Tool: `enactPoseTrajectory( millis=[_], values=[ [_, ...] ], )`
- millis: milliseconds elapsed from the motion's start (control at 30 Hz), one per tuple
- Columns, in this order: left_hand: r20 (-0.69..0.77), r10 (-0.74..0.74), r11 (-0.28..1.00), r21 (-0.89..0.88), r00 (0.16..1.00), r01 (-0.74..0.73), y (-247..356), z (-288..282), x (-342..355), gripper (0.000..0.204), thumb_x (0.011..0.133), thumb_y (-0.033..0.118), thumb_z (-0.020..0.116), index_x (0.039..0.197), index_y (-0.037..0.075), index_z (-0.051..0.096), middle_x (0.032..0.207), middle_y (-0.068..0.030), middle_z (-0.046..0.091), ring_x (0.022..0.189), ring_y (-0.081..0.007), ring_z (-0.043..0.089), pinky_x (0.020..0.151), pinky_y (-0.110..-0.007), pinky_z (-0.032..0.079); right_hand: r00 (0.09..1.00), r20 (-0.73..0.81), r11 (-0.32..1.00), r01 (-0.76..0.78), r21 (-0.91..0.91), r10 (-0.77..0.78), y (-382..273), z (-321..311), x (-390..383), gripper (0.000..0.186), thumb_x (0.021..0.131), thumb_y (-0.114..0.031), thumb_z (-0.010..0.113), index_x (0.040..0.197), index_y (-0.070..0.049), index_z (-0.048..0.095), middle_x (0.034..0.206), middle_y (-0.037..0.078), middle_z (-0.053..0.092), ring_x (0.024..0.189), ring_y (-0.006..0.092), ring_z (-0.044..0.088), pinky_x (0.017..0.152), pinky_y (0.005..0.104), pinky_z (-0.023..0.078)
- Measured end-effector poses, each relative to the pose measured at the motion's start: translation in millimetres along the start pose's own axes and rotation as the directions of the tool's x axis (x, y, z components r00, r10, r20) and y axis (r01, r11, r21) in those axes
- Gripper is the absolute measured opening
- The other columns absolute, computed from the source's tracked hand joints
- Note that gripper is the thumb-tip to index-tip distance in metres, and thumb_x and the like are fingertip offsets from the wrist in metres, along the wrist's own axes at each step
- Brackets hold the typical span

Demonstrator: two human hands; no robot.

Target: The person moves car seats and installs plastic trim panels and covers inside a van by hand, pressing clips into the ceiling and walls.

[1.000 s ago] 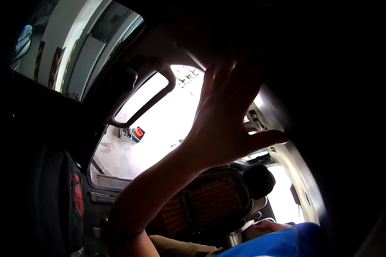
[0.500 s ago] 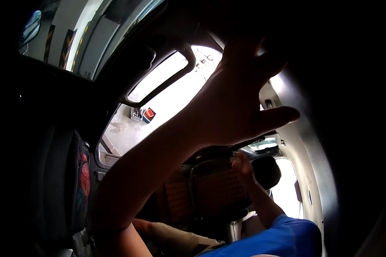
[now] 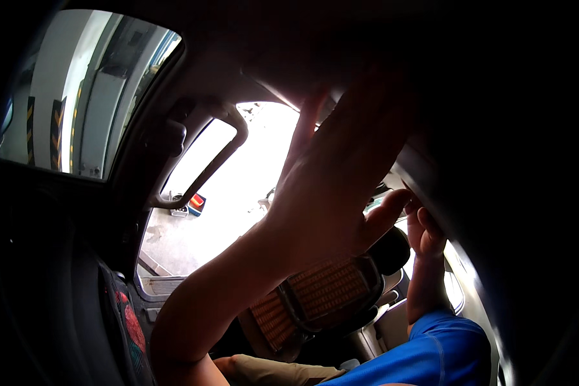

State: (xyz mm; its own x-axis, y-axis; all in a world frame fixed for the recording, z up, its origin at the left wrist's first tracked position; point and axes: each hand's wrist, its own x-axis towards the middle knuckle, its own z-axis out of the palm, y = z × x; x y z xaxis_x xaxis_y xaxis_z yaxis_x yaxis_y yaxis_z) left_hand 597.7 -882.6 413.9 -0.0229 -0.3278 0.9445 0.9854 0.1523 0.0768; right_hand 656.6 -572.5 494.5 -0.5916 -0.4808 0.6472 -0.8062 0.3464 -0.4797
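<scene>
My left hand (image 3: 334,186) is raised in the middle, backlit and dark. Its fingers stretch up against the dark roof lining (image 3: 431,170) of a vehicle, with the thumb apart from them; the fingertips fade into shadow. At its right, my right hand (image 3: 426,233) reaches up from a blue sleeve (image 3: 441,347). Those fingers are curled and closed at the lining's lower edge, close to my left thumb. What they hold, if anything, cannot be made out.
A grab handle (image 3: 228,151) arches beside the bright open doorway. Outside on the ground sits a box with a red-orange item (image 3: 197,203). A seat with a woven brown cover (image 3: 331,289) is below my hands; a dark seat (image 3: 77,289) stands at left, beneath a window (image 3: 83,96).
My right hand has risen and moved right, to the lining's edge. My left hand has moved slightly left and down in the picture. The whole view has shifted and turned.
</scene>
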Motion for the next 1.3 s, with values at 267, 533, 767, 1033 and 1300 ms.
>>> enactPoseTrajectory(
  millis=[267,533,767,1033,1300],
  values=[
    [0.088,0.055,0.991,0.118,0.995,-0.066,-8.8,-7.0,8.6,0.078,0.08,0.035,0.068,0.144,0.008,0.033,0.146,-0.0119,0.039,0.137,-0.0305,0.035,0.11,-0.065,0.009,0.999,0.053,0.999,0.006,0.034,-0.008,-10.5,11.9,16.3,0.039,0.085,-0.013,0.068,0.123,-0.013,0.061,0.13,0.005,0.057,0.124,0.0233,0.05,0.107,0.0496,0.036],
    [0.123,0.066,0.985,0.147,0.99,-0.084,-3.8,-11.0,18.6,0.085,0.071,0.023,0.075,0.143,0.007,0.033,0.143,-0.0143,0.041,0.131,-0.0289,0.042,0.112,-0.063,0.012,1.0,-0.002,1.0,-0.007,-0.01,0.007,-20.2,43.1,26.4,0.039,0.084,-0.018,0.07,0.122,-0.013,0.061,0.13,0.005,0.057,0.125,0.0233,0.049,0.11,0.05,0.032],
    [-0.059,-0.018,0.997,-0.073,0.998,0.014,2.9,-10.3,26.4,0.053,0.078,0.021,0.069,0.125,0.001,0.054,0.122,-0.0142,0.054,0.118,-0.0285,0.048,0.105,-0.049,0.032,0.996,0.078,0.999,-0.033,-0.027,0.035,-21.0,31.5,29.8,0.041,0.084,-0.02,0.071,0.124,-0.013,0.06,0.132,0.005,0.055,0.126,0.024,0.048,0.109,0.0476,0.033],
    [0.062,0.083,0.969,0.229,0.995,-0.095,-11.8,-9.3,27.8,0.081,0.068,0.045,0.078,0.136,0.014,0.046,0.135,-0.0091,0.044,0.127,-0.0293,0.04,0.096,-0.044,0.035,1.0,0.022,1.0,-0.008,0.011,0.008,-25.0,51.7,31.9,0.048,0.083,-0.022,0.072,0.127,-0.011,0.058,0.133,0.007,0.054,0.126,0.0254,0.047,0.11,0.0448,0.032],
    [-0.035,0.06,0.979,0.199,0.998,-0.052,-12.4,-5.1,21.1,0.075,0.066,0.043,0.077,0.132,0.015,0.054,0.135,-0.0018,0.05,0.126,-0.021,0.043,0.1,-0.042,0.028,0.984,-0.173,0.955,0.016,0.295,0.037,-7.5,48.0,18.8,0.052,0.084,-0.021,0.07,0.132,-0.008,0.052,0.135,0.009,0.052,0.128,0.0272,0.045,0.111,0.0463,0.027]
  ],
)
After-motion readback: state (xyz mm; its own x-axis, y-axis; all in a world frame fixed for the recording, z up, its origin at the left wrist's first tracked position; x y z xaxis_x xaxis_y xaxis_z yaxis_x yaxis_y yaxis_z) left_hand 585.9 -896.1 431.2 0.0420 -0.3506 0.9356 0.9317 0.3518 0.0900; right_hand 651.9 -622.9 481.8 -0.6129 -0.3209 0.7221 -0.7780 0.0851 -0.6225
